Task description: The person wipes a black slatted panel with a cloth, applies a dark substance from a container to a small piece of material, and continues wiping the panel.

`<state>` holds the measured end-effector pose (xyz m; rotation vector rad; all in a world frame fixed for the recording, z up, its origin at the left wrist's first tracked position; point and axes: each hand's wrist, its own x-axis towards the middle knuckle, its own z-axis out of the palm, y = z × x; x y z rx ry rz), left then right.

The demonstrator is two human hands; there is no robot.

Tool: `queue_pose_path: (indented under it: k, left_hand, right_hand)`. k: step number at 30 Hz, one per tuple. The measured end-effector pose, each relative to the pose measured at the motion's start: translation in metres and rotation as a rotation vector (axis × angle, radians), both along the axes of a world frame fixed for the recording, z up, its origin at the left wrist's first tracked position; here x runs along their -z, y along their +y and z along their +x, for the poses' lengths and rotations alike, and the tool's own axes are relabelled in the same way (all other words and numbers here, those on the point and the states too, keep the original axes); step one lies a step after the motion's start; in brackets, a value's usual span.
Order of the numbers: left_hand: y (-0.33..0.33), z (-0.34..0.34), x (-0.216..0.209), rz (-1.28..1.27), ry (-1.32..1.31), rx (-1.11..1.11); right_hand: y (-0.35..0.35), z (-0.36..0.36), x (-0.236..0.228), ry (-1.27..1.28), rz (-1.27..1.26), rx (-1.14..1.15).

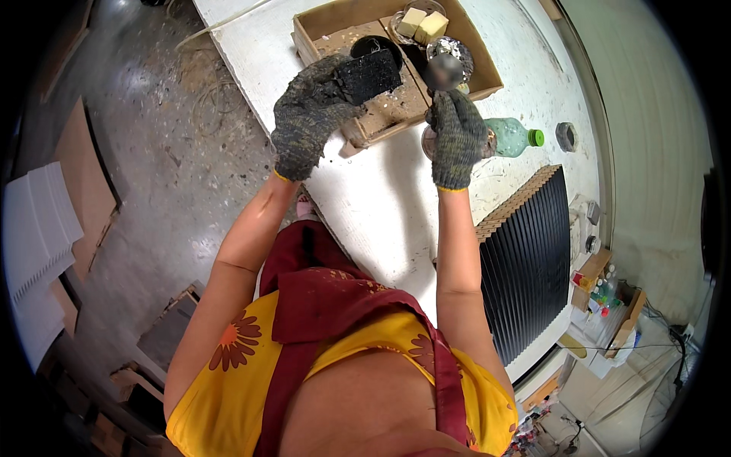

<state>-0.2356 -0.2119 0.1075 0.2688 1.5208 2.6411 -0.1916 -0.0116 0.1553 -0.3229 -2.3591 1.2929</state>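
My left hand [308, 110], in a dark, stained knit glove, is closed on a flat black block [368, 77] with a rough, smeared face. It is held over the near left part of a shallow cardboard box [487, 82]. Partly behind the block stands a black bowl [388, 47]. My right hand [457, 137], gloved alike, pinches a small round grey thing [444, 72], too blurred to name, above the box's near right edge. Just beyond that is a clear dish [455, 50] with whitish bits. Pale yellow sponge pieces [432, 27] sit in another clear container at the back.
A green plastic bottle [512, 138] lies right of my right hand on the white table [381, 206]. Beyond it is a roll of tape [566, 136]. A row of black-faced panels [529, 263] is stacked at the right. White sheets [42, 228] stand on the floor far left.
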Motion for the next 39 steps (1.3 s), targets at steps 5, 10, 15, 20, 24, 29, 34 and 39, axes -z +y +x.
queue_pose_path:
  k: [5, 10, 15, 20, 24, 29, 34, 39]
  left_hand:
    - [-0.004, -0.002, 0.0, 0.102, -0.081, 0.027]
    - [-0.013, -0.009, 0.002, 0.114, -0.116, 0.02]
    - [-0.014, -0.006, 0.002, 0.089, -0.112, -0.013]
    - [-0.02, -0.004, -0.01, -0.003, 0.017, 0.031]
    - [-0.026, -0.006, -0.001, 0.058, -0.003, 0.014]
    - [-0.024, -0.002, -0.006, 0.066, 0.02, 0.048]
    - [-0.021, -0.009, 0.0, 0.071, 0.046, 0.045]
    - [-0.015, -0.003, 0.001, -0.061, 0.095, 0.015]
  right_hand:
    - [-0.013, 0.003, -0.007, 0.2, 0.779, -0.095]
    - [0.009, 0.013, -0.002, 0.304, 0.92, -0.098]
    - [-0.004, 0.01, -0.001, 0.281, 0.363, -0.186]
    - [0.003, -0.005, -0.021, -0.252, -0.3, -0.215]
    - [0.022, 0.007, -0.018, -0.27, -0.412, -0.271]
    - [-0.009, 0.0, 0.014, -0.057, -0.163, -0.279]
    - [0.025, -0.001, 0.015, -0.062, -0.091, -0.238]
    - [-0.011, -0.009, 0.016, 0.309, 0.697, -0.433]
